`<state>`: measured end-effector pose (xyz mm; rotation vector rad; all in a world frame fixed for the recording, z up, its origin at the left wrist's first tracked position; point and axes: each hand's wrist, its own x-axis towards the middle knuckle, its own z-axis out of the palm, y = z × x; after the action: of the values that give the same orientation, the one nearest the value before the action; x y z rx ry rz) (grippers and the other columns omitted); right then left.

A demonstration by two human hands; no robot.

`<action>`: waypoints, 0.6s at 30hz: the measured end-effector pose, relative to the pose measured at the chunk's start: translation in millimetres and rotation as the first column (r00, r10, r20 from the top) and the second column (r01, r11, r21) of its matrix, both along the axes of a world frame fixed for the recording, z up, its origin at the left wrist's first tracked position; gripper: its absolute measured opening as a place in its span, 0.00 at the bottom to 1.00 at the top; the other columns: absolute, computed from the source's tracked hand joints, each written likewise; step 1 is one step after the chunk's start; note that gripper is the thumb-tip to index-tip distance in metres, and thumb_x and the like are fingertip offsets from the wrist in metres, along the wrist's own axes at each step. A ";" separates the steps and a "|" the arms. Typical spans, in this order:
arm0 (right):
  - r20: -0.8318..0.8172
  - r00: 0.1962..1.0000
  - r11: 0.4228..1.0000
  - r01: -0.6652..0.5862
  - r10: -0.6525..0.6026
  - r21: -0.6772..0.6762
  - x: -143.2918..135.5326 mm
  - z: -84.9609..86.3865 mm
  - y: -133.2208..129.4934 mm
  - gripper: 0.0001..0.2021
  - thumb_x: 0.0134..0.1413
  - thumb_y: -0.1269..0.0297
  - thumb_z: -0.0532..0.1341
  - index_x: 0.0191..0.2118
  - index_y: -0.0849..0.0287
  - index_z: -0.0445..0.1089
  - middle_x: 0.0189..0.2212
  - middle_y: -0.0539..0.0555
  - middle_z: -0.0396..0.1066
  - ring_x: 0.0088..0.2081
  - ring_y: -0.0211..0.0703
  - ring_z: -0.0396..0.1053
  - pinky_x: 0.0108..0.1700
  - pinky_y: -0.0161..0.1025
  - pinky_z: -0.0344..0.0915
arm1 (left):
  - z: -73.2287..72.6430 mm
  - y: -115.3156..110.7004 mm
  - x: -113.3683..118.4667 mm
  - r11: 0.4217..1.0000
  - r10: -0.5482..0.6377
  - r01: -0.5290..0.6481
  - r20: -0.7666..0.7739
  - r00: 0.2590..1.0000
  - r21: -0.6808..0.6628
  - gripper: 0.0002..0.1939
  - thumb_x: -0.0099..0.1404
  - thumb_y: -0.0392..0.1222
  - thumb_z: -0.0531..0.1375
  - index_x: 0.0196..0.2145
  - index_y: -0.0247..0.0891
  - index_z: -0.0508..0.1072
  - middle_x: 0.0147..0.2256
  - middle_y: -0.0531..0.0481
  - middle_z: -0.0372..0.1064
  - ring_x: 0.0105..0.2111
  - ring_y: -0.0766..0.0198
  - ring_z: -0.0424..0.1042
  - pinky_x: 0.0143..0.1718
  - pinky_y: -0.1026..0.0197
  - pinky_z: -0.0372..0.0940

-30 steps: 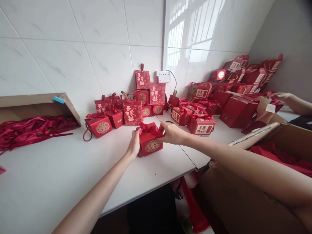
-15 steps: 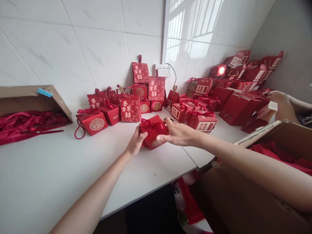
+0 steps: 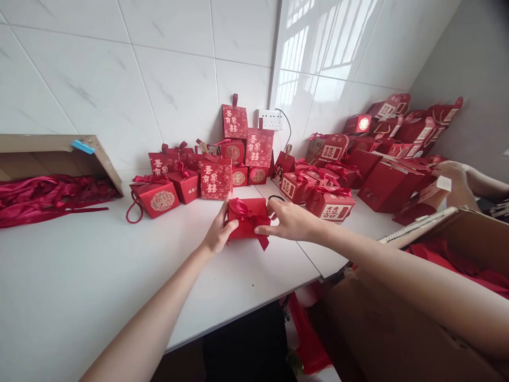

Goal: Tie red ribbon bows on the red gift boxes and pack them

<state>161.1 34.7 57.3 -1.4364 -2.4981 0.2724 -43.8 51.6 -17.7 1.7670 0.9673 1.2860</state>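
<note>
Between my hands, over the white tabletop, is a red gift box [image 3: 247,231] with a red ribbon bow [image 3: 247,211] tied across it. My left hand [image 3: 218,228] grips the box's left side, thumb on the front. Around the right side closes my right hand [image 3: 288,220], thumb near the ribbon's tail and fingers behind the edge. Behind the box, other red gift boxes stand in a group; the closest is a patterned box [image 3: 216,179] with white characters. Left of that sits a box with a gold round emblem [image 3: 159,200] and a cord loop.
A cardboard box of red ribbons [image 3: 59,199] lies at the left. More red boxes [image 3: 331,206] are piled to the right, where another person's hand [image 3: 451,172] is among them. An open carton [image 3: 489,228] stands at the front right. A power strip [image 3: 270,119] is against the tiled wall.
The gift box has turned in my hands: its gold emblem no longer shows, and a ribbon tail now hangs at the front. The view has shifted slightly.
</note>
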 end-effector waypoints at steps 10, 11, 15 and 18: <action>0.024 0.998 0.996 -0.065 0.064 0.066 0.9 9.3 -4.2 0.14 0.58 0.60 0.52 0.24 0.60 0.62 0.24 0.53 0.69 0.29 0.39 0.68 0.30 0.33 0.57 | -2.1 -4.9 3.4 0.992 -0.069 0.077 0.082 0.994 -0.099 0.39 0.54 0.47 0.54 0.62 0.41 0.48 0.63 0.46 0.48 0.63 0.52 0.45 0.61 0.53 0.49; -0.005 0.999 0.998 -0.045 0.046 0.048 0.6 10.3 -4.8 0.14 0.58 0.58 0.53 0.24 0.60 0.62 0.24 0.53 0.69 0.30 0.40 0.68 0.31 0.33 0.57 | -2.2 -4.9 4.1 0.994 -0.052 0.059 0.078 0.996 -0.091 0.39 0.55 0.47 0.55 0.62 0.41 0.47 0.63 0.45 0.48 0.64 0.52 0.44 0.62 0.53 0.48; -0.058 0.998 1.000 0.019 -0.018 0.013 0.4 9.9 -0.3 0.17 0.59 0.56 0.52 0.22 0.59 0.59 0.22 0.51 0.66 0.28 0.40 0.67 0.29 0.34 0.55 | -1.5 -6.4 9.8 0.995 0.044 -0.035 0.093 0.995 -0.095 0.37 0.58 0.48 0.54 0.62 0.40 0.44 0.61 0.44 0.50 0.63 0.53 0.46 0.62 0.53 0.47; -0.115 0.993 0.999 0.028 -0.033 -0.043 2.4 4.6 8.0 0.18 0.62 0.62 0.49 0.20 0.59 0.57 0.21 0.51 0.65 0.27 0.37 0.67 0.28 0.33 0.55 | -2.8 -6.5 13.9 0.993 0.082 -0.066 0.169 0.982 -0.097 0.34 0.58 0.48 0.54 0.59 0.40 0.46 0.57 0.43 0.56 0.60 0.54 0.54 0.59 0.52 0.53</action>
<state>163.5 42.7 61.9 -1.4303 -2.3894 0.3921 -29.8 45.1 -20.5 1.5354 0.9839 1.3948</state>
